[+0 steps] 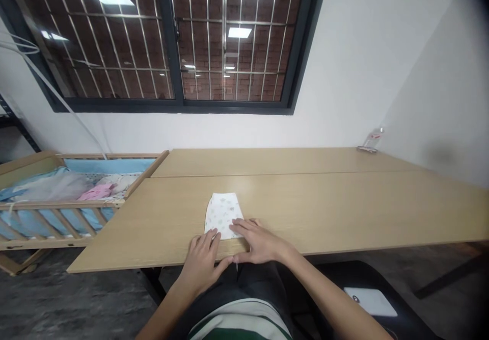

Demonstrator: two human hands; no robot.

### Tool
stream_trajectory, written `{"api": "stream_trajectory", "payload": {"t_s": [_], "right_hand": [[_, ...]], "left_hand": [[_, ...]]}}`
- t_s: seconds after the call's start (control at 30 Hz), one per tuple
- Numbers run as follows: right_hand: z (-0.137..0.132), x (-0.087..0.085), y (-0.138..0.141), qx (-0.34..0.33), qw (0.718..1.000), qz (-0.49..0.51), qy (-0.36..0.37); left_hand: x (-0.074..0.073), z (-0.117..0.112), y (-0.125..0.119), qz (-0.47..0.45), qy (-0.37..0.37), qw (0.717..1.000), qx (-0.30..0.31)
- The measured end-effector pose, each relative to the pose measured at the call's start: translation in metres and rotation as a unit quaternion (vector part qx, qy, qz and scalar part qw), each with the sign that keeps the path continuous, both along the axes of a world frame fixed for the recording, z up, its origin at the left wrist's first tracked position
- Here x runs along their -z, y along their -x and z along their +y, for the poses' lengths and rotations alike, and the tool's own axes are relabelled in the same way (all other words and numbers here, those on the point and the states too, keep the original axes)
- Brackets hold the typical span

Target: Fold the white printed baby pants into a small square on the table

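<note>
A small white piece of cloth with a faint pale print (223,211) lies flat near the front edge of the table. My left hand (204,258) rests at its lower left corner, fingertips on the cloth and table. Across the lower right corner lies my right hand (260,240), its fingers stretched over the fabric. Both thumbs come close together at the table's edge, below the cloth. Neither hand grips anything; the fingers are extended. Part of the cloth's lower right is hidden under the right fingers.
The wooden table (344,202) stretches far to the right. A clear bottle (373,138) stands tilted by the wall at the back right. Left of the table is a wooden crib (72,212) with bedding. A white phone-like device (370,302) lies on a black chair (344,273).
</note>
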State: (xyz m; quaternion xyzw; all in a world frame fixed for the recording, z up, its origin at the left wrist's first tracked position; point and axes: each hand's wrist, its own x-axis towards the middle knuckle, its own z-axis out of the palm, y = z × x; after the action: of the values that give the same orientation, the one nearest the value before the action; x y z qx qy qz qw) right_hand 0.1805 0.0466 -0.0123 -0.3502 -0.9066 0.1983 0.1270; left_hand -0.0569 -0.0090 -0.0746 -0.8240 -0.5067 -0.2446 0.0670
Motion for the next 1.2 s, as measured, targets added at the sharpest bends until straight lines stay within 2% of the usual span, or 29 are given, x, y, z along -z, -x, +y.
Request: {"api": "stream_trajectory", "payload": {"t_s": [0.13, 0.23, 0.4, 0.53, 0.67, 0.8, 1.0, 1.2], "right_hand": [[-0.028, 0.004, -0.009, 0.005, 1.0, -0.017, -0.002], [-0.038, 0.001, -0.014, 0.012, 1.0, 0.017, 0.008], [-0.036, -0.009, -0.013, 0.034, 0.996, 0.077, 0.016], [-0.021, -0.013, -0.009, 0.076, 0.988, 0.127, 0.051], [0.002, -0.01, -0.007, 0.13, 0.977, 0.162, 0.054], [0.029, 0.0, -0.003, 0.185, 0.966, 0.176, 0.036], [0.059, 0.014, 0.011, 0.257, 0.948, 0.184, 0.029], [0.07, 0.021, 0.02, 0.343, 0.933, 0.109, -0.027]], "left_hand": [[-0.002, -0.019, 0.01, -0.008, 0.032, 0.998, 0.044], [-0.009, -0.022, 0.023, -0.006, 0.053, 0.997, 0.063], [-0.024, -0.006, 0.04, -0.022, 0.076, 0.993, 0.091], [-0.031, 0.017, 0.045, -0.09, 0.175, 0.974, 0.112], [-0.036, 0.044, 0.037, -0.187, 0.22, 0.954, 0.075], [-0.037, 0.067, 0.025, -0.251, 0.224, 0.942, 0.02], [-0.028, 0.095, 0.016, -0.252, 0.191, 0.947, -0.058], [-0.023, 0.107, 0.006, -0.22, 0.171, 0.955, -0.106]]}}
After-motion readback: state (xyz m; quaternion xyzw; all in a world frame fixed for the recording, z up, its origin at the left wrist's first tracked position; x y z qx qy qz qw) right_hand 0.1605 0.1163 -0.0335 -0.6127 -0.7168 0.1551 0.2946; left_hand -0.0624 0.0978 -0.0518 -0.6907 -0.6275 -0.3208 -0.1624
